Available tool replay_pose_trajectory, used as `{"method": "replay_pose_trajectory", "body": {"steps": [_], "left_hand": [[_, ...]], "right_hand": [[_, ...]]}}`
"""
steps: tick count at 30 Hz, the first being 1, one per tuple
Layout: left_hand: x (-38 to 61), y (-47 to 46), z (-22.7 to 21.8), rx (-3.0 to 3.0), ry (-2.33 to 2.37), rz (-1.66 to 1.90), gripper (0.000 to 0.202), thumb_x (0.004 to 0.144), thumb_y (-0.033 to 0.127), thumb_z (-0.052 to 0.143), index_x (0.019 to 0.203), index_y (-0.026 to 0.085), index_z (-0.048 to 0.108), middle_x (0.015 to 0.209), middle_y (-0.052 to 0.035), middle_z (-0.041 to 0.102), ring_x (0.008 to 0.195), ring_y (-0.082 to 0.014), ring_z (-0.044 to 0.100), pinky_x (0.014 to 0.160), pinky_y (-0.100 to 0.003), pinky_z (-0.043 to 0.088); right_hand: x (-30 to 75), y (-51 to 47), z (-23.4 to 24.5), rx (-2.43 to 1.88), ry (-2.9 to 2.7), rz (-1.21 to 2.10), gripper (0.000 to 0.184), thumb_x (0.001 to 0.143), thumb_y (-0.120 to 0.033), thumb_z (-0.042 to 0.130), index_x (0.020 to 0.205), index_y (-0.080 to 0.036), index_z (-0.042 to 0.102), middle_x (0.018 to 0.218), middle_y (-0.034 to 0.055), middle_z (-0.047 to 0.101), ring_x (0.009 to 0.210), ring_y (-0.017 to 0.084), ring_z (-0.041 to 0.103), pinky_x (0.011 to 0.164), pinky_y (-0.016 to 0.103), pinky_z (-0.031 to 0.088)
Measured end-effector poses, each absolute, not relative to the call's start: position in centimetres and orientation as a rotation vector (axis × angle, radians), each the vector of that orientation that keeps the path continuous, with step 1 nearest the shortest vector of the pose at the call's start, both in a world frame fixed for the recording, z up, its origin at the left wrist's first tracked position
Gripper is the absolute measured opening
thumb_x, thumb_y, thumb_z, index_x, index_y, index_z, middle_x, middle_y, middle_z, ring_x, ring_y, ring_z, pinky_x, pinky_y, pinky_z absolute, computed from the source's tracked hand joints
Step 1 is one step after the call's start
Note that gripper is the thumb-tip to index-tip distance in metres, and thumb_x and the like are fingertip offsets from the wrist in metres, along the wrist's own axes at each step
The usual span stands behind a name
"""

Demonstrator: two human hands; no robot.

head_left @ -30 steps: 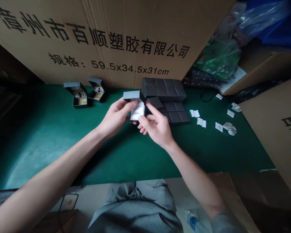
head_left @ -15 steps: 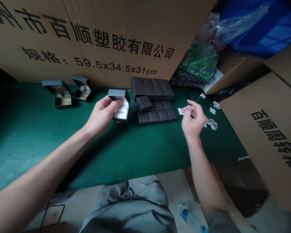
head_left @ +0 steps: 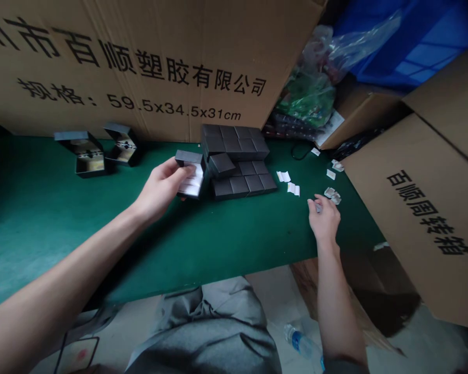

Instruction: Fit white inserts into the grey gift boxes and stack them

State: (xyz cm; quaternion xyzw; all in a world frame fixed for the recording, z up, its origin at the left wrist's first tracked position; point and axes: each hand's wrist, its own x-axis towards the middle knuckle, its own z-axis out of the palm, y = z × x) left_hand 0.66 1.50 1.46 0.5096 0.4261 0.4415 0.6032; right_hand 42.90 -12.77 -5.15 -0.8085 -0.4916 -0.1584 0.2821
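While the left hand [head_left: 159, 189] grips one open black ring box [head_left: 189, 179] in closed fingers, just beside the stacked black boxes [head_left: 237, 161] near the green worktop's [head_left: 101, 249] far edge, the right hand [head_left: 323, 218], fingers curled closed, hovers near two white paper slips [head_left: 284, 176], and two more open boxes [head_left: 88, 153] stand far left.

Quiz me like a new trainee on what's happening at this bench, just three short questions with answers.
1. True or false: the left hand holds an open black box with a white insert.

2. Which lies nearest the right hand?
A. Crumpled paper slips
B. A water bottle
C. A stack of closed black boxes

3. How many open boxes stand on the green mat to the left of the held box?

Key: 1. True. 2. A. 3. Two.
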Motion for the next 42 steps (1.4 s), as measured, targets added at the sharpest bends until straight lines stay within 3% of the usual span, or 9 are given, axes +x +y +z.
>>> {"method": "replay_pose_trajectory", "body": {"steps": [5, 9, 13, 16, 19, 21, 27, 34, 42], "left_hand": [[0.9, 1.4, 1.8, 1.185, 0.991, 1.049, 0.021, 0.083, 0.035, 0.074, 0.096, 0.018, 0.071, 0.079, -0.0031, 0.068, 0.061, -0.0139, 0.057, 0.046, -0.022, 0.040], [0.9, 1.3, 2.0, 1.189, 0.984, 1.016, 0.022, 0.082, 0.035, 0.075, 0.096, 0.018, 0.071, 0.078, -0.0029, 0.066, 0.060, -0.0136, 0.056, 0.045, -0.022, 0.039], [0.7, 1.3, 1.8, 1.184, 0.974, 0.993, 0.021, 0.082, 0.033, 0.074, 0.097, 0.020, 0.070, 0.080, -0.0019, 0.066, 0.061, -0.0134, 0.056, 0.044, -0.022, 0.041], [0.6, 1.4, 1.7, 1.187, 0.955, 1.001, 0.019, 0.083, 0.032, 0.073, 0.098, 0.020, 0.070, 0.080, -0.0014, 0.065, 0.061, -0.0131, 0.056, 0.044, -0.022, 0.041], [0.5, 1.5, 1.8, 1.184, 0.949, 1.020, 0.017, 0.084, 0.031, 0.072, 0.097, 0.021, 0.069, 0.079, -0.0008, 0.063, 0.060, -0.0123, 0.054, 0.044, -0.022, 0.041], [0.4, 1.5, 1.9, 1.172, 0.969, 1.025, 0.017, 0.083, 0.031, 0.072, 0.097, 0.020, 0.069, 0.078, -0.0004, 0.062, 0.060, -0.0121, 0.054, 0.044, -0.022, 0.040], [0.4, 1.7, 2.0, 1.146, 0.971, 1.034, 0.018, 0.082, 0.031, 0.072, 0.096, 0.020, 0.067, 0.077, 0.0005, 0.061, 0.059, -0.0118, 0.054, 0.044, -0.023, 0.043], [0.4, 1.5, 2.5, 1.112, 0.952, 1.038, 0.020, 0.080, 0.029, 0.073, 0.096, 0.019, 0.066, 0.078, -0.0004, 0.063, 0.060, -0.0122, 0.056, 0.044, -0.022, 0.045], [0.4, 1.5, 2.7, 1.100, 0.943, 1.048, 0.020, 0.079, 0.029, 0.074, 0.095, 0.018, 0.067, 0.079, -0.0012, 0.065, 0.060, -0.0122, 0.057, 0.046, -0.022, 0.046]], "right_hand": [[40.4, -12.1, -3.9, -1.934, -1.141, -0.415, 0.044, 0.098, -0.047, 0.051, 0.107, -0.013, 0.078, 0.098, 0.0180, 0.080, 0.090, 0.030, 0.078, 0.084, 0.045, 0.061], [35.3, -10.1, -1.6, -1.630, -1.063, 0.036, 0.032, 0.092, -0.044, 0.068, 0.101, -0.015, 0.077, 0.091, 0.0113, 0.081, 0.084, 0.024, 0.078, 0.075, 0.038, 0.063], [29.6, -7.4, 1.8, -1.430, -1.196, 0.452, 0.029, 0.092, -0.043, 0.073, 0.109, -0.020, 0.077, 0.089, 0.0059, 0.080, 0.060, 0.015, 0.068, 0.050, 0.028, 0.055], [26.3, -4.9, 3.8, -1.244, -1.364, 0.670, 0.029, 0.092, -0.045, 0.075, 0.112, -0.024, 0.076, 0.095, 0.0037, 0.080, 0.064, 0.014, 0.069, 0.058, 0.031, 0.063], [23.9, -2.3, 4.2, -1.077, -1.428, 0.813, 0.041, 0.087, -0.048, 0.079, 0.122, -0.027, 0.072, 0.114, 0.0032, 0.076, 0.094, 0.020, 0.075, 0.085, 0.039, 0.069], [22.7, -1.1, 3.6, -1.019, -1.398, 0.864, 0.046, 0.086, -0.051, 0.080, 0.125, -0.028, 0.069, 0.118, 0.0031, 0.074, 0.102, 0.020, 0.073, 0.091, 0.041, 0.068], [21.4, -1.6, 1.2, -1.059, -1.310, 0.885, 0.029, 0.087, -0.043, 0.078, 0.109, -0.024, 0.073, 0.106, 0.0041, 0.076, 0.100, 0.019, 0.071, 0.093, 0.038, 0.063], [21.0, -2.4, 1.4, -1.014, -1.202, 0.974, 0.033, 0.084, -0.045, 0.083, 0.105, -0.023, 0.072, 0.099, 0.0035, 0.078, 0.086, 0.016, 0.073, 0.070, 0.029, 0.061], [20.8, -2.4, 1.0, -1.004, -1.198, 1.009, 0.032, 0.083, -0.040, 0.084, 0.107, -0.023, 0.071, 0.101, 0.0031, 0.078, 0.088, 0.016, 0.074, 0.079, 0.032, 0.065]]}}
